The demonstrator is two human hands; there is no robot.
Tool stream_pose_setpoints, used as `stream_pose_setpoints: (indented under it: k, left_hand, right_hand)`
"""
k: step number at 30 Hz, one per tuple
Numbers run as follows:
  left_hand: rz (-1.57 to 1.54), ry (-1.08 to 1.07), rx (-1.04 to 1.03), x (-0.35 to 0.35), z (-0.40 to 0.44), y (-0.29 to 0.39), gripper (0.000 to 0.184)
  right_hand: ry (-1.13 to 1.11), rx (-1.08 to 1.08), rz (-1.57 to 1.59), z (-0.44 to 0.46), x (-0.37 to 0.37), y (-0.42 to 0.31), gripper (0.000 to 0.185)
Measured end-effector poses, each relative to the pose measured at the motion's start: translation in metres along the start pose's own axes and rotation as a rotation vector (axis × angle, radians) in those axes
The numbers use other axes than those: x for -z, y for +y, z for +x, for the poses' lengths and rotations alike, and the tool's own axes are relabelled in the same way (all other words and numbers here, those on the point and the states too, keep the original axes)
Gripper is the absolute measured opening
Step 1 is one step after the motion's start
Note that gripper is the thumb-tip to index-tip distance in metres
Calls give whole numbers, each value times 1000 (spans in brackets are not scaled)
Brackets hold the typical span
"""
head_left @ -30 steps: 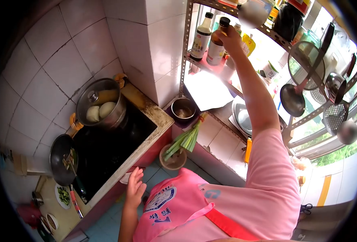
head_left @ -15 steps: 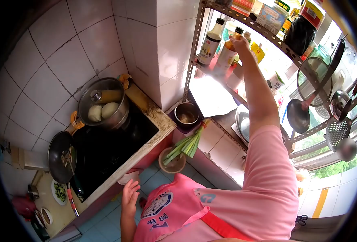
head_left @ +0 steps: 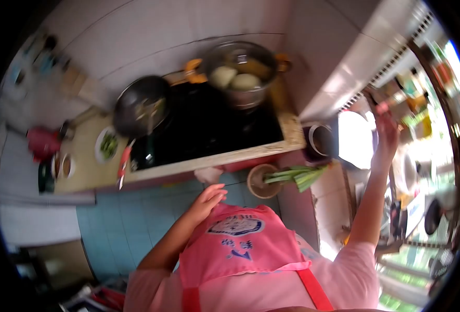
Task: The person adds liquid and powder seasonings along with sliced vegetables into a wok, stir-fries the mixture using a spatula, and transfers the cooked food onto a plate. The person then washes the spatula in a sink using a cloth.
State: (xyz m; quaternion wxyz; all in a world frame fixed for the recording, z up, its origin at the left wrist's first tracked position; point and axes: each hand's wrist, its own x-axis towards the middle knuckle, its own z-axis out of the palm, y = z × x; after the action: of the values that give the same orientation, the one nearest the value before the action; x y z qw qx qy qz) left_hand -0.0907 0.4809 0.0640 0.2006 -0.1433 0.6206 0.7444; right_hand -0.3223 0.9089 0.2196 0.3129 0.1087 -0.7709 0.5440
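My left hand [head_left: 209, 199] is held in front of the pink apron [head_left: 243, 242], fingers stretched out and nothing in it. Over at the right, my right hand [head_left: 388, 130] reaches to the metal shelf rack [head_left: 438, 83], among bottles [head_left: 414, 101] blurred by motion. Its fingers are smeared, so whether they grip a bottle cannot be made out. A small pot [head_left: 321, 140] and a bright white sheet-like surface [head_left: 355, 140] lie just left of that hand. Green onions [head_left: 302, 177] rest on the ledge, their leaves over a round bin [head_left: 256, 182].
A steamer pot [head_left: 245, 96] with pale round items under its lid and a frying pan [head_left: 131, 112] stand on the black cooktop [head_left: 204, 127]. A plate of chopped greens [head_left: 106, 145] sits left of the pan. Utensils [head_left: 440, 260] hang at the right.
The view has swung left, toward the cooktop. My right hand, earlier closed round a bottle's neck on the shelf, now appears lower and blurred. My left hand stays open by the apron.
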Motion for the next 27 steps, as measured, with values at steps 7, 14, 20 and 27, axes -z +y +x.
stream_pose_setpoints:
  k: [7, 14, 20, 27]
  left_hand:
    - [-346, 269, 360, 119, -33, -52, 33]
    - [-566, 391, 349, 300, -83, -114, 32]
    - [-615, 376, 234, 425, -130, -95, 24]
    - [-647, 315, 252, 492, -155, -108, 26]
  right_hand:
    - [-713, -451, 288, -162, -207, -28, 41]
    - [-1055, -603, 243, -253, -427, -127, 66]
    - [-1235, -632, -122, -270, -529, -195, 80]
    - [-971, -143, -466, -247, -531, -191, 43]
